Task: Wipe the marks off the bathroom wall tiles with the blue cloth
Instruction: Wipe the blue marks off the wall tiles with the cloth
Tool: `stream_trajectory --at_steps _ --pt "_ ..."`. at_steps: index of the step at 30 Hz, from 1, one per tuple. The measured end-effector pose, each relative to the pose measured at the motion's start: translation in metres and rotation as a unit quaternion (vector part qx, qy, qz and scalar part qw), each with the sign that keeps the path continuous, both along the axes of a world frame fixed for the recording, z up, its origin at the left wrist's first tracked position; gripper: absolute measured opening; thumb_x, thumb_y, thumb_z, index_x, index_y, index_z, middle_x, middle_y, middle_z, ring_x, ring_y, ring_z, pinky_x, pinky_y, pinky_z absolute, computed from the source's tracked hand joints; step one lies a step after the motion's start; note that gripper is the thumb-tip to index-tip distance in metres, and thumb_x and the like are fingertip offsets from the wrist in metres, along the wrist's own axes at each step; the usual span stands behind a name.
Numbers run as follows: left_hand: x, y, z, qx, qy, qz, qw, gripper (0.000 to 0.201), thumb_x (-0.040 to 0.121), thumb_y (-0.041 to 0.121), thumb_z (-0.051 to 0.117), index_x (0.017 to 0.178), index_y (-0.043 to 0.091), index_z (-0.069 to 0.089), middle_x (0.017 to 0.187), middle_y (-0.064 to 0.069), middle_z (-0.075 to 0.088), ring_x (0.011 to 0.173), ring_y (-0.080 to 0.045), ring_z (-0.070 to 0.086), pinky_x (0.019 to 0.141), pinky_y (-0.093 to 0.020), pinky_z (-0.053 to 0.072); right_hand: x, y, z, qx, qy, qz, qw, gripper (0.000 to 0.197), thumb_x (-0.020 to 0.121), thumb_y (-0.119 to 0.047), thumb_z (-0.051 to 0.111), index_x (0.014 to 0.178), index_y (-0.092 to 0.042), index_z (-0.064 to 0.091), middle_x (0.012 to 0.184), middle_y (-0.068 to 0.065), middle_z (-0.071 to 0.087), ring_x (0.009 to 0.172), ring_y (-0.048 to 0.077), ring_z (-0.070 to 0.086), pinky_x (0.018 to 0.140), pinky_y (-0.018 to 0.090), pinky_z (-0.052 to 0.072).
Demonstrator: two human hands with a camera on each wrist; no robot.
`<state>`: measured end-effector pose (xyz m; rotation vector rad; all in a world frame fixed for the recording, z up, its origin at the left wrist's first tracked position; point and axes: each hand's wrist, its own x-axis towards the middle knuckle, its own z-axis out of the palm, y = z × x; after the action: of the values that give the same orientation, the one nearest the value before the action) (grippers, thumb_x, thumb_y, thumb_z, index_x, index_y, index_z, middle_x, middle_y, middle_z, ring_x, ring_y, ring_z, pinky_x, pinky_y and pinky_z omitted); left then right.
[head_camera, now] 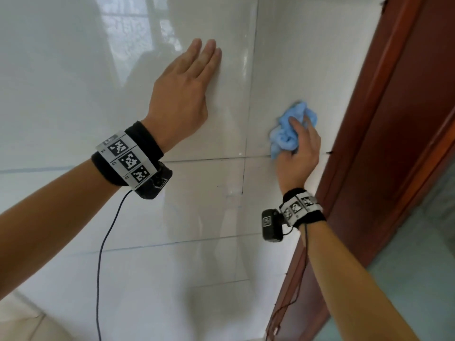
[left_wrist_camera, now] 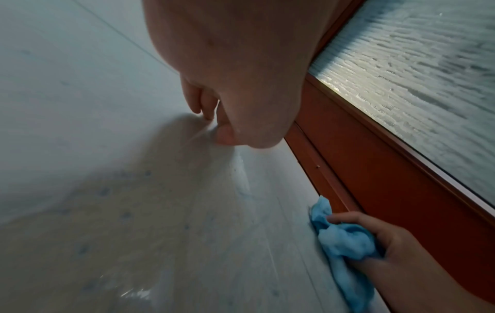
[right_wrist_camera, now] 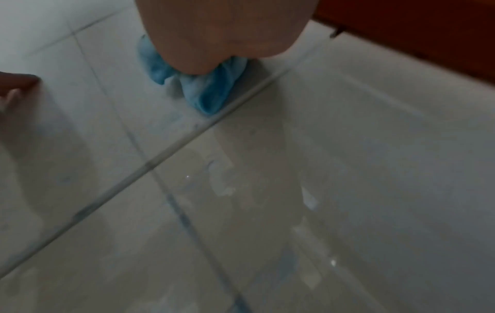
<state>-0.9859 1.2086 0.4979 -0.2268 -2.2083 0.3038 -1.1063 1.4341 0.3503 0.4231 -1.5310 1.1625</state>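
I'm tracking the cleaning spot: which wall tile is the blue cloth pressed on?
The tile beside the red-brown door frame, right of the vertical grout line. The right hand grips the blue cloth there; the left hand lies flat on its neighbour.

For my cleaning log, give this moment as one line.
right hand: grips blue cloth, pressed on wall tile | left hand: flat on tile | beside: door frame
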Motion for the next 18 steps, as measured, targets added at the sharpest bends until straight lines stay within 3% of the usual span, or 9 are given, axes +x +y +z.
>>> stream_trajectory --at_steps 2,4,8,11,13,16,18 --pt "-0.002 -0.001 -0.002 0.005 0.006 -0.008 1.0 0.077 0.087 0.007 0.021 0.164 0.007 0.028 0.17 -0.01 0.03 0.158 -0.032 0.025 0.126 -0.044 0.029 0.011 -0.029 -0.01 -0.05 -0.021 -0.014 0.998 0.047 0.084 0.0 0.057 0.128 -0.01 0.072 0.141 0.013 0.062 0.129 0.021 0.056 0.112 0.033 0.045" --pt "-0.004 0.0 -0.006 0.014 0.01 -0.013 1.0 0.076 0.088 0.007 0.022 0.164 0.007 0.029 0.171 -0.01 0.029 0.159 -0.032 0.024 0.126 -0.043 0.028 0.025 -0.061 -0.03 -0.026 -0.022 -0.004 0.999 0.05 0.083 0.0 0.058 0.13 -0.014 0.071 0.144 0.012 0.061 0.129 0.021 0.057 0.11 0.028 0.044" --pt "-0.009 0.006 -0.016 0.023 0.007 -0.03 0.999 0.071 0.093 0.004 0.031 0.164 0.006 0.028 0.171 -0.011 0.026 0.16 -0.031 0.021 0.129 -0.041 0.022 0.048 -0.102 -0.074 0.199 0.036 0.043 0.978 0.052 0.081 0.015 0.069 0.126 -0.011 0.074 0.144 0.011 0.061 0.129 0.033 0.058 0.108 0.036 0.05" --pt "-0.006 0.001 -0.016 0.05 0.017 -0.062 0.997 0.07 0.094 0.0 0.034 0.163 0.007 0.031 0.171 -0.011 0.028 0.159 -0.029 0.024 0.13 -0.038 0.019 0.047 -0.09 -0.07 0.302 0.073 0.044 0.949 0.044 0.088 0.017 0.064 0.125 -0.005 0.073 0.145 0.013 0.06 0.132 0.036 0.056 0.112 0.041 0.047" --pt "-0.001 -0.008 -0.015 0.063 0.034 -0.081 0.994 0.071 0.092 -0.003 0.035 0.163 0.007 0.031 0.171 -0.011 0.027 0.159 -0.028 0.023 0.131 -0.038 0.018 0.045 -0.081 -0.05 0.252 0.046 0.032 0.966 0.046 0.087 0.014 0.064 0.128 -0.006 0.072 0.145 0.013 0.059 0.132 0.036 0.056 0.111 0.04 0.048" --pt "0.01 -0.023 -0.014 0.064 0.07 -0.09 0.991 0.074 0.09 -0.005 0.036 0.163 0.006 0.03 0.171 -0.013 0.025 0.16 -0.029 0.021 0.13 -0.043 0.023 0.041 -0.078 -0.002 0.016 -0.018 0.022 0.999 0.046 0.085 0.012 0.064 0.127 -0.005 0.071 0.138 0.014 0.062 0.127 0.03 0.059 0.11 0.031 0.046" --pt "0.016 -0.034 -0.012 0.067 0.083 -0.078 0.991 0.075 0.09 -0.004 0.036 0.164 0.006 0.029 0.172 -0.015 0.024 0.16 -0.031 0.019 0.129 -0.044 0.023 0.037 -0.092 0.032 -0.084 -0.028 0.019 0.996 0.043 0.086 0.009 0.064 0.125 -0.006 0.072 0.134 0.015 0.065 0.125 0.027 0.061 0.109 0.036 0.048"
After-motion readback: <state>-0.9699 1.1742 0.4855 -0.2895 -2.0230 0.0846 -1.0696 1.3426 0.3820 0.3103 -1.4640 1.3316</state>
